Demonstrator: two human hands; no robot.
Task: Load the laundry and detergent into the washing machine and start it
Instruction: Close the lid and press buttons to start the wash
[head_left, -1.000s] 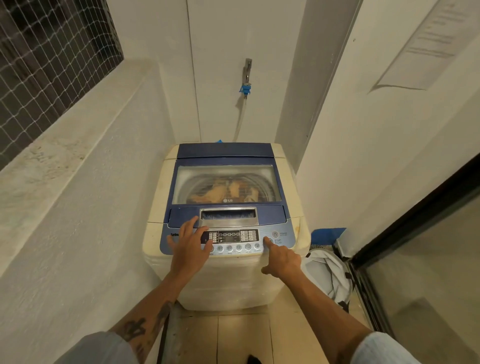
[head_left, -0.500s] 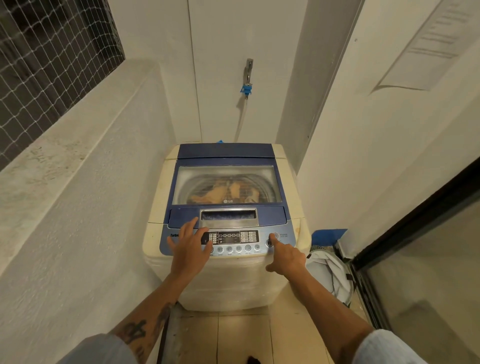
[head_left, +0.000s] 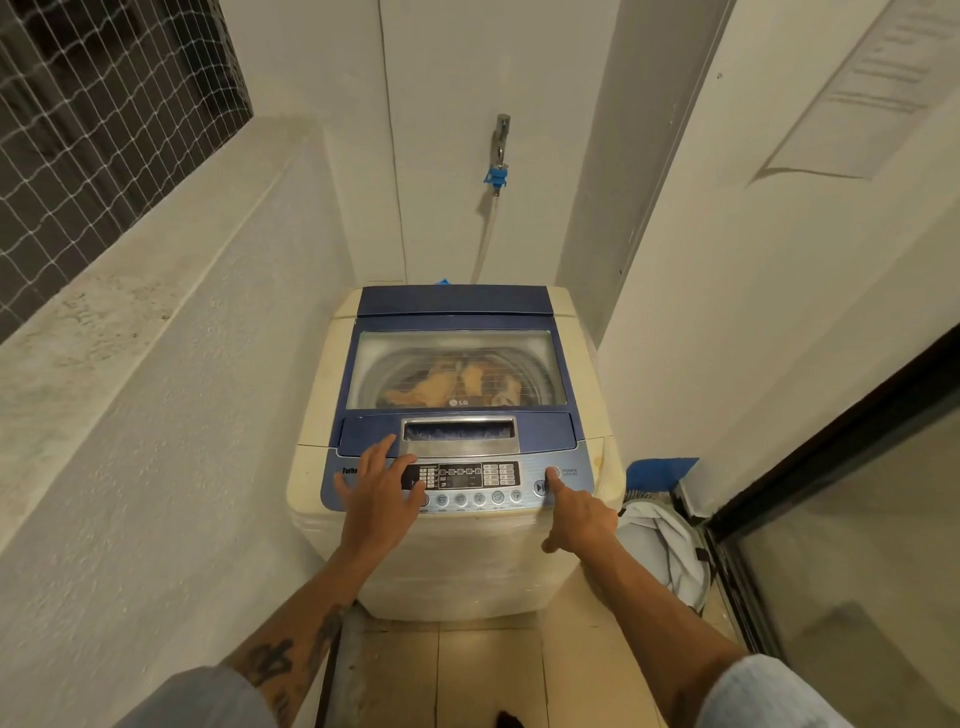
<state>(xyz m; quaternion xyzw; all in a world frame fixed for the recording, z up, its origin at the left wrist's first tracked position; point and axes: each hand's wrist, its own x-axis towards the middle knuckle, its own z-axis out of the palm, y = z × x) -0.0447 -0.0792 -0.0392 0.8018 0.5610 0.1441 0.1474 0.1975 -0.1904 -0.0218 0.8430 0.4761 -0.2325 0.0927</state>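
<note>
A cream top-loading washing machine (head_left: 467, 566) with a blue lid (head_left: 452, 301) stands in a narrow alcove. The lid is down, and orange laundry (head_left: 441, 384) shows through its window in the drum. My left hand (head_left: 376, 499) lies flat, fingers spread, on the left of the blue control panel (head_left: 467, 480). My right hand (head_left: 579, 519) has its index finger stretched out, the tip touching the round power button (head_left: 554, 472) at the panel's right end; the other fingers are curled. Neither hand holds anything.
A tap with a blue connector (head_left: 497, 174) and hose hangs on the back wall. A white laundry bag (head_left: 660, 545) and a blue object (head_left: 657, 470) sit on the floor to the machine's right. A dark-framed glass door (head_left: 831, 467) is right, a ledge (head_left: 119, 312) left.
My right index finger has moved up and to the right along the panel, from the lower buttons to the power button. My left hand has stayed in place.
</note>
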